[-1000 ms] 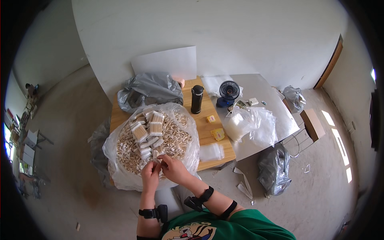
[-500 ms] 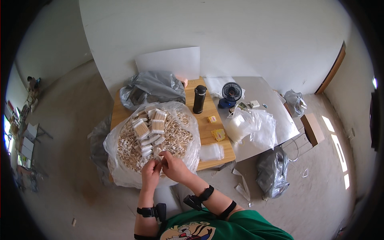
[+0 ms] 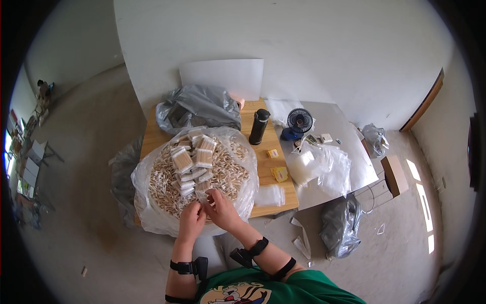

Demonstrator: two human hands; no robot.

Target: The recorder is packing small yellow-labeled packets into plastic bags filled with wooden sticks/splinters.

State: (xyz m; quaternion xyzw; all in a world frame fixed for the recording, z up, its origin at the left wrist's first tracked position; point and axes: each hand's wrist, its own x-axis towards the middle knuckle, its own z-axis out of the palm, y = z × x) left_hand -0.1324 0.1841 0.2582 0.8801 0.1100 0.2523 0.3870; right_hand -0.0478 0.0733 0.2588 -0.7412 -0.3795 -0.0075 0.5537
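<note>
A large clear plastic bag stands open on the wooden table, filled with loose cotton swabs. Several bundles of cotton swabs lie heaped on top of the loose ones. Over the bag's near side, my left hand and my right hand meet with curled fingers. Something small and pale, perhaps see-through, shows between the fingertips, but its kind is hard to see. Just beyond them is another swab bundle; I cannot tell whether the fingers touch it.
On the wooden table are a grey plastic bag, a black bottle, yellow cards and small clear bags. A metal-topped table on the right bears a fan and clear bags. A grey bag sits on the floor.
My fingertips have drawn slightly apart, and a pale bit shows between them. The right fingers have lifted and curled. The whole view has shifted a little.
</note>
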